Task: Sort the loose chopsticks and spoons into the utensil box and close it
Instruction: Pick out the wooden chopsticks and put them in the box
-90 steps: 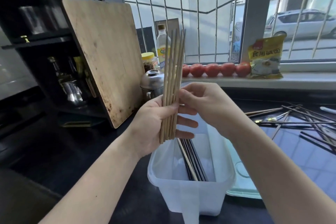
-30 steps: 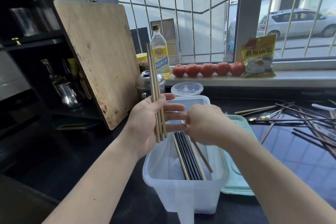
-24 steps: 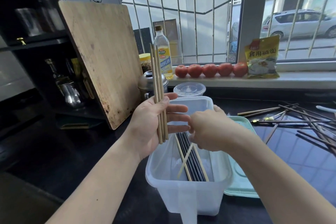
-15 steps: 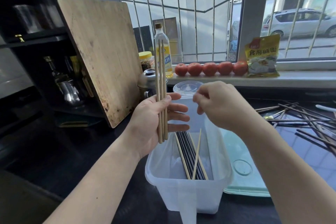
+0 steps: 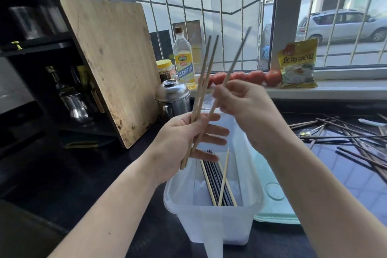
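Note:
My left hand (image 5: 180, 142) grips two pale wooden chopsticks (image 5: 204, 81) upright above the clear plastic utensil box (image 5: 254, 195). My right hand (image 5: 247, 107) pinches a third wooden chopstick (image 5: 238, 52), tilted up to the right, its lower end still by my left palm. Inside the box lie several dark chopsticks (image 5: 213, 176) and a few wooden ones (image 5: 224, 176). The box's pale green lid (image 5: 276, 205) lies flat to its right. Loose chopsticks (image 5: 345, 134) and a white spoon (image 5: 370, 122) are scattered on the dark counter at the right.
A wooden cutting board (image 5: 113, 65) leans at the left. A steel pot (image 5: 173, 98), an oil bottle (image 5: 184, 58) and a jar (image 5: 165, 69) stand behind the box. Tomatoes (image 5: 257, 76) and a yellow packet (image 5: 297, 63) sit on the windowsill.
My left hand's bundle has shrunk from several chopsticks to a few. My right hand dropped wooden ones into the box, rose again and now draws one chopstick from the left hand.

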The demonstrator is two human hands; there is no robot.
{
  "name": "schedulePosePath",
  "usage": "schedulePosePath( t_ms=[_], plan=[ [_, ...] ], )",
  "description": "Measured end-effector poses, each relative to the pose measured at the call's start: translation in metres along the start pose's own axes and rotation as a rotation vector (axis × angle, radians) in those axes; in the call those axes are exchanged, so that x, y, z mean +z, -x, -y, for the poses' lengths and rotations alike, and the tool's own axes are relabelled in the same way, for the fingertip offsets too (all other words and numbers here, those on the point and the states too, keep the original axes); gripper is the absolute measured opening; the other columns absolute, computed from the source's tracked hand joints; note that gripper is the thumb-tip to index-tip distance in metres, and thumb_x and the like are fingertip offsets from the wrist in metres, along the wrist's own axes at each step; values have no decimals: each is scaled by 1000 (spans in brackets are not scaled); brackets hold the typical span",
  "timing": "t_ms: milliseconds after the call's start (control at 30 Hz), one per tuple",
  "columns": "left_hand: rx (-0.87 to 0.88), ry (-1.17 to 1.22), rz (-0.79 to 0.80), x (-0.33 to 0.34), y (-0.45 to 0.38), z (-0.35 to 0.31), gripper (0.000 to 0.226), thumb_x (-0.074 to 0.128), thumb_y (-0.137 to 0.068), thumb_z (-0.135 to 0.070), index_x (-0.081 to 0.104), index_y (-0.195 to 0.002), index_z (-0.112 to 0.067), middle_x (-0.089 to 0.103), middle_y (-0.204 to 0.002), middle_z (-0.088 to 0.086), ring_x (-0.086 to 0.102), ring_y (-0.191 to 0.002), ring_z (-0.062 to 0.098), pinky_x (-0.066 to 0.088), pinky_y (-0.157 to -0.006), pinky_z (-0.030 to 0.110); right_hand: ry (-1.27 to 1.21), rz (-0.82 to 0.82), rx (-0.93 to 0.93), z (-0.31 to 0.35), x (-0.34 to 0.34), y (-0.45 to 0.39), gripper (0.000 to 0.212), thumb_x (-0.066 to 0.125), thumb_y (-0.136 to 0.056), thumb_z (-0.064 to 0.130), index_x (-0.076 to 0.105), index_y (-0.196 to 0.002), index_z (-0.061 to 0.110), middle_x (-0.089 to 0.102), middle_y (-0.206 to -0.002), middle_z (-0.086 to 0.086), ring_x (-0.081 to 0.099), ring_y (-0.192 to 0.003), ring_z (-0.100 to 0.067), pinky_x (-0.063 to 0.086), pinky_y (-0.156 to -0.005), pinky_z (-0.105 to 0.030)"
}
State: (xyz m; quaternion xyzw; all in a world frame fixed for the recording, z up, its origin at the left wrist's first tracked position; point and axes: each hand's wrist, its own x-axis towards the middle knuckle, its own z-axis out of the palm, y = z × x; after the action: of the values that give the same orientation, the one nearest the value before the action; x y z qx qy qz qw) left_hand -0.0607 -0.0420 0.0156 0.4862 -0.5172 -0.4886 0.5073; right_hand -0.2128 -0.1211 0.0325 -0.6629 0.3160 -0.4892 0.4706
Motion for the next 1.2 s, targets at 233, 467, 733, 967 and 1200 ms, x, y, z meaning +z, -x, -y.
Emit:
schedulePosePath(
  t_ms=[233, 467, 733, 967, 1200],
  plan=[
    [88, 142, -302, -1, -9, 9, 25, 41, -111, -20, 59, -111, -3, 45, -64, 6, 39, -45, 16, 46, -43, 29, 680, -109, 0, -9, -10, -2, 41, 64, -94, 29, 53, -133, 23, 70, -99, -5, 68, -92, -29, 55, -86, -44],
    [78, 170, -280, 0, -7, 8, 30, 40, -111, -27, 60, -104, -5, 27, -61, 2, 21, -45, 12, 24, -39, 22, 1312, 370, 15, -27, 19, 13, 28, 55, -95, 30, 61, -118, 15, 68, -110, -8, 63, -102, -34, 46, -80, -37],
    [52, -18, -107, 3, -6, 8, 36, 42, -109, -28, 65, -108, -1, 32, -64, 2, 20, -51, 15, 17, -47, 31, 520, 16, -66, 5, -9, 3, 26, 54, -101, 41, 72, -90, 24, 72, -79, 1, 66, -73, -20, 55, -72, -42],
    [66, -90, -26, 6, -2, 6, 39, 40, -109, -29, 66, -116, 0, 64, -77, 11, 58, -69, 27, 57, -62, 43, 7, 74, -55, 13, -1, 8, 24, 59, -101, 28, 75, -88, 17, 71, -80, 1, 63, -70, -5, 60, -75, -35],
    [149, 58, -231, -1, -13, 17, 49, 38, -110, -34, 72, -112, 1, 65, -99, 18, 66, -92, 28, 60, -87, 51, 450, -281, -165, 4, -29, -3, 14, 61, -100, 31, 64, -111, 23, 68, -80, 1, 68, -68, -14, 58, -63, -30]
  ],
)
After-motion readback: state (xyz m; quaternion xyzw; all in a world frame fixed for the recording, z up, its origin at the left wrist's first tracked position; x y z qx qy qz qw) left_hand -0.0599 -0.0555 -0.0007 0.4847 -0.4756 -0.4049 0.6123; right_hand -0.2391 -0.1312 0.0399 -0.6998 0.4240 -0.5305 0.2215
